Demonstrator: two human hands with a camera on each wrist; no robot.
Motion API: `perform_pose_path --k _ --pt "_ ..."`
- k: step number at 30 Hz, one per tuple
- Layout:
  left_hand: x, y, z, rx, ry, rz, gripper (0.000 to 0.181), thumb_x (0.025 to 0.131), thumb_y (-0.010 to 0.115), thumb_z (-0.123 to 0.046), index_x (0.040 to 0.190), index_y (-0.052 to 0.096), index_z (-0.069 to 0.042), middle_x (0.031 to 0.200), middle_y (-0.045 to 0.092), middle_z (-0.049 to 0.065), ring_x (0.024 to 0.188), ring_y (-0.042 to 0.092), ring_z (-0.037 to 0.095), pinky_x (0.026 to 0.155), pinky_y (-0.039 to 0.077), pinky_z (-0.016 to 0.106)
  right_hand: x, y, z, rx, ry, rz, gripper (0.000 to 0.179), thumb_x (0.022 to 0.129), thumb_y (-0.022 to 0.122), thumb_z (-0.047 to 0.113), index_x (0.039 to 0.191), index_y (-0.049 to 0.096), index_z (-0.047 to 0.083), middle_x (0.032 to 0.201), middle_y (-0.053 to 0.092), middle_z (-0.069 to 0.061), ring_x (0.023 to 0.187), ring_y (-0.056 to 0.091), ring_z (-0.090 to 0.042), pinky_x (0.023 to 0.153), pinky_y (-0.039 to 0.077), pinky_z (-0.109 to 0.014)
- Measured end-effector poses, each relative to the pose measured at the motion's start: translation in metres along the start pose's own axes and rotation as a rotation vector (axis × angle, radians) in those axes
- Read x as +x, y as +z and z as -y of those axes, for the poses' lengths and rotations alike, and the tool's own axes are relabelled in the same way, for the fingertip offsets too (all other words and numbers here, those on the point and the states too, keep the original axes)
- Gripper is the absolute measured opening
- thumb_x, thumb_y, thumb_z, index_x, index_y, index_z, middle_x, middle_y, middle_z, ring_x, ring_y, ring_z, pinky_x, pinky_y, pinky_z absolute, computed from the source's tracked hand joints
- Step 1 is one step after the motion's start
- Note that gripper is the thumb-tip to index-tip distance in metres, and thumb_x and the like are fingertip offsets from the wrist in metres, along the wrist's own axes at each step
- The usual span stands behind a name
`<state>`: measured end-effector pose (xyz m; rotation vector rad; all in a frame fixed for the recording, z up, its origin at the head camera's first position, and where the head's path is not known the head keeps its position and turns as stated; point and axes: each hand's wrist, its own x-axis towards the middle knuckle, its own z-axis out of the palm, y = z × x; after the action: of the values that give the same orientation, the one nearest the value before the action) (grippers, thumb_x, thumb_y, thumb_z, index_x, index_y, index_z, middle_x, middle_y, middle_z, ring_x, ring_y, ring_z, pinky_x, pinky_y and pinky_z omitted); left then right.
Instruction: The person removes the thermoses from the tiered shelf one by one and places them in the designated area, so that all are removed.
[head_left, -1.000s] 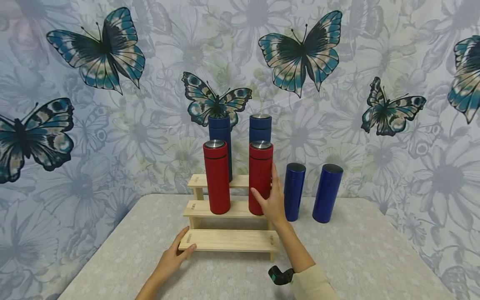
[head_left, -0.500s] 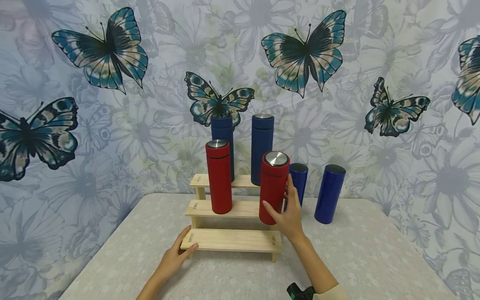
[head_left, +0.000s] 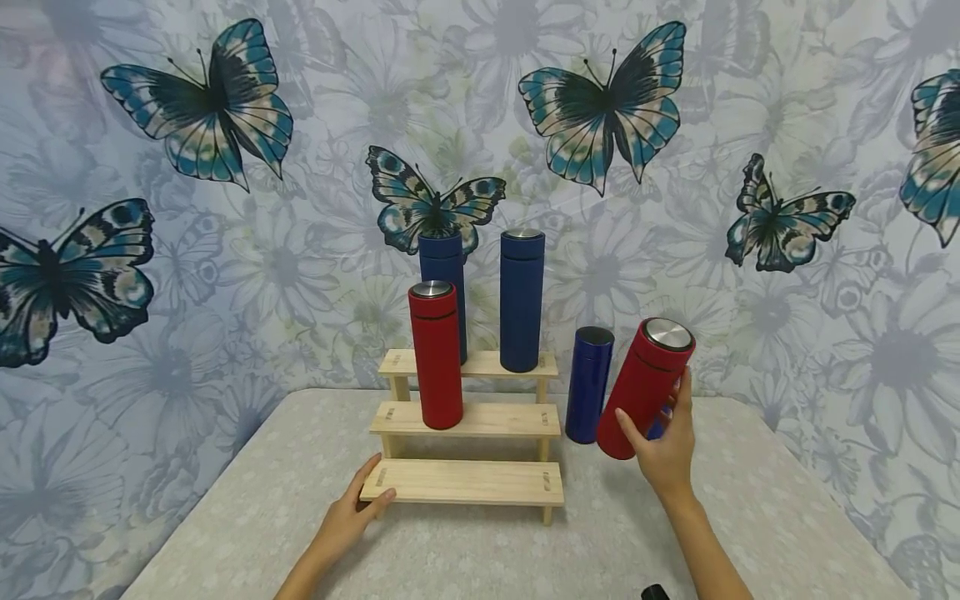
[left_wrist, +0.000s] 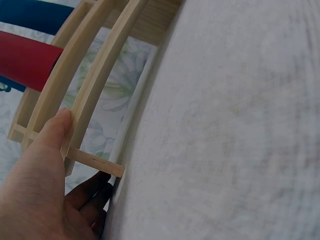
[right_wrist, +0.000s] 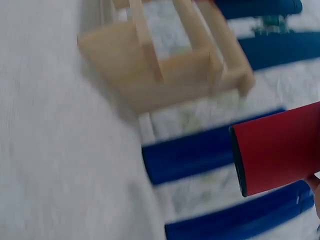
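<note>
My right hand (head_left: 667, 450) grips a red thermos flask (head_left: 647, 387) with a steel-topped lid. The flask is tilted, its top leaning right, off the shelf; its base is in the right wrist view, where little of the hand shows. My left hand (head_left: 348, 512) holds the left end of the bottom step of a three-step wooden stand (head_left: 461, 482). In the left wrist view the thumb (left_wrist: 59, 127) lies on the step's edge, the other fingers beside a leg. A second red flask (head_left: 437, 358) stands upright on the middle step.
Two dark blue flasks (head_left: 521, 304) stand on the top step. A shiny blue flask (head_left: 588, 385) stands on the table (head_left: 480, 558) right of the stand; another blue one (right_wrist: 245, 212) is mostly hidden behind the held flask in the head view. A butterfly-patterned backdrop (head_left: 322, 275) hangs behind.
My right hand has lifted the right-hand red flask off the middle step and carried it right, tilting it, in front of the far-right blue flask. The left hand has stayed at the stand.
</note>
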<state>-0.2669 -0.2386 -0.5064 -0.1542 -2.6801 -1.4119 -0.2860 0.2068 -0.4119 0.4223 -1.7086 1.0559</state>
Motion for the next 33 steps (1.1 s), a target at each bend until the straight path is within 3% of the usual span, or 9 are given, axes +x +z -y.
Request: perform_pose_path --k 7,13,22,25,30,33 --pt "0.000 -0.002 0.001 0.003 0.001 0.003 0.072 0.089 0.055 -0.047 0.147 0.022 -0.021 0.141 0.033 0.026 0.116 0.042 0.051 0.085 0.040 0.062 -0.011 -0.024 -0.039 -0.133 0.071 -0.007 0.105 0.064 0.078 -0.006 0.147 0.016 0.007 0.126 0.042 -0.026 0.103 0.048 -0.031 0.083 0.035 -0.007" --pt "0.001 -0.001 0.002 -0.004 0.001 -0.004 0.072 0.089 0.056 -0.046 0.147 0.023 -0.021 0.140 0.033 0.026 0.116 0.042 0.051 0.085 0.040 0.062 -0.021 -0.037 -0.064 -0.216 0.153 -0.019 0.106 0.064 0.079 -0.004 0.148 0.016 0.010 0.124 0.042 -0.027 0.102 0.049 -0.034 0.079 0.032 -0.004" --pt "0.000 -0.002 0.002 -0.004 -0.003 -0.008 0.071 0.089 0.057 -0.045 0.147 0.023 -0.021 0.139 0.035 0.027 0.113 0.046 0.050 0.083 0.042 0.061 -0.028 -0.047 -0.103 -0.274 0.142 -0.100 0.100 0.063 0.078 -0.007 0.146 0.022 0.005 0.112 0.045 -0.032 0.091 0.045 -0.033 0.072 0.032 -0.011" --pt "0.000 -0.002 0.002 -0.007 0.001 -0.008 0.071 0.089 0.057 -0.045 0.147 0.024 -0.021 0.138 0.036 0.028 0.112 0.047 0.049 0.082 0.043 0.061 -0.027 -0.050 -0.113 -0.288 0.173 -0.104 0.101 0.065 0.079 -0.004 0.147 0.021 0.009 0.111 0.044 -0.032 0.091 0.043 -0.033 0.074 0.033 -0.019" --pt "0.001 -0.002 0.002 -0.008 0.002 -0.006 0.071 0.088 0.058 -0.045 0.147 0.024 -0.022 0.138 0.037 0.027 0.113 0.046 0.049 0.083 0.042 0.061 -0.019 -0.054 -0.130 -0.281 0.174 -0.105 0.101 0.067 0.077 -0.006 0.147 0.019 0.010 0.115 0.042 -0.034 0.096 0.041 -0.039 0.079 0.035 -0.049" --pt "0.002 -0.001 0.002 -0.012 -0.005 -0.007 0.072 0.087 0.059 -0.047 0.147 0.024 -0.025 0.139 0.037 0.025 0.115 0.045 0.049 0.085 0.040 0.062 -0.013 -0.056 -0.141 -0.273 0.165 -0.106 0.100 0.067 0.076 -0.006 0.148 0.018 0.009 0.126 0.039 -0.034 0.108 0.040 -0.044 0.091 0.032 -0.057"
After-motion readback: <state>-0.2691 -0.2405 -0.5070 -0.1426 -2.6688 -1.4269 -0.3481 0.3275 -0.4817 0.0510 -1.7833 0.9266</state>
